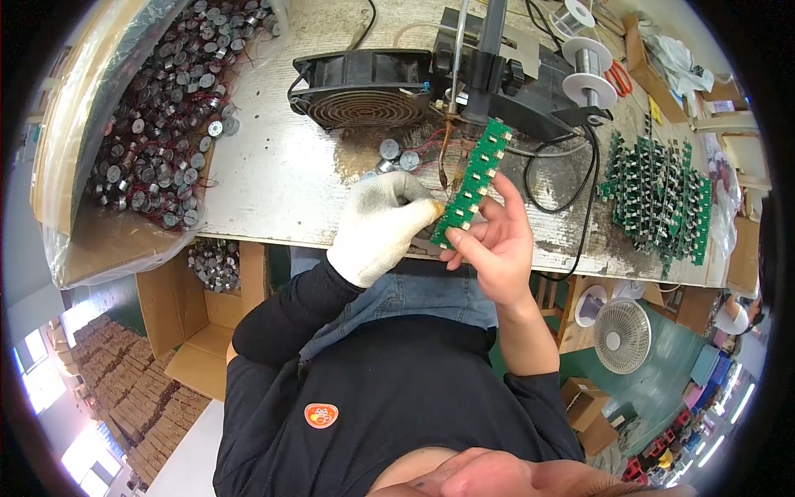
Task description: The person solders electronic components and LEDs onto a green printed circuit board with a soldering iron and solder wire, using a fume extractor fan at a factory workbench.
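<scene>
Black shirt (431,377), then hands (381,224) (503,255): right holding green board (478,176), left perhaps touching.

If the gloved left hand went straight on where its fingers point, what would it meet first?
Probably the green circuit board in the right hand; the left hand looks close to its edge, though contact is unclear.

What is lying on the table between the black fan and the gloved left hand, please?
In the head view, at least two small round silvery parts lie between the fan and the left hand.
</scene>
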`<state>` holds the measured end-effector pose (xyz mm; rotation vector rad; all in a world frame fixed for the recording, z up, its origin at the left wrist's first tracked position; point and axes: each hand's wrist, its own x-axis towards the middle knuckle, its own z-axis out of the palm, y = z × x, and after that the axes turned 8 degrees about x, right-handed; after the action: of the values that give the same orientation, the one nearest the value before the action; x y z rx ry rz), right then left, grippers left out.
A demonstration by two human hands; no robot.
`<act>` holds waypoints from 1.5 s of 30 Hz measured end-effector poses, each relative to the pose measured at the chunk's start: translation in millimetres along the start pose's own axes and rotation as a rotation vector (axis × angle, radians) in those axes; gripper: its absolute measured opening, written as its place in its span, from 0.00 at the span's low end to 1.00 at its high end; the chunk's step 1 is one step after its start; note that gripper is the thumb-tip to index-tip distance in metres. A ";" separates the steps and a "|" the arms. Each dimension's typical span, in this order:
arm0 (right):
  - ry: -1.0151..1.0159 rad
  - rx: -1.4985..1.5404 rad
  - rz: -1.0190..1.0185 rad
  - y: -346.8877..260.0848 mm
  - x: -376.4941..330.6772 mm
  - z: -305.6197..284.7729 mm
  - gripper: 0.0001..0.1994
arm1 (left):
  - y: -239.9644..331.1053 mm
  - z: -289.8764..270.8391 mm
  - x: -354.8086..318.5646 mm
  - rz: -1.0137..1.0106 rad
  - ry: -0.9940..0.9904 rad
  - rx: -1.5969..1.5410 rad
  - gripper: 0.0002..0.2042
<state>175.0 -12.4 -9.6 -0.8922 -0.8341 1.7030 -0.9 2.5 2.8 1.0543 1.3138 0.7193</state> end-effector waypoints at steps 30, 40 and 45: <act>0.007 0.012 0.001 2.0 -3.0 -1.5 0.37 | -5.3 3.4 -2.4 -0.024 0.012 -0.104 0.06; 0.002 0.020 0.004 2.7 -4.2 0.2 0.37 | -6.8 2.7 -3.9 -0.009 0.013 -0.232 0.09; -0.001 0.020 0.003 2.3 -4.5 0.8 0.37 | -3.6 3.7 -4.6 -0.024 0.023 -0.252 0.10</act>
<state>174.4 -17.5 -10.4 -0.8792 -0.8154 1.7114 1.5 -3.7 1.1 0.8289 1.2172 0.8567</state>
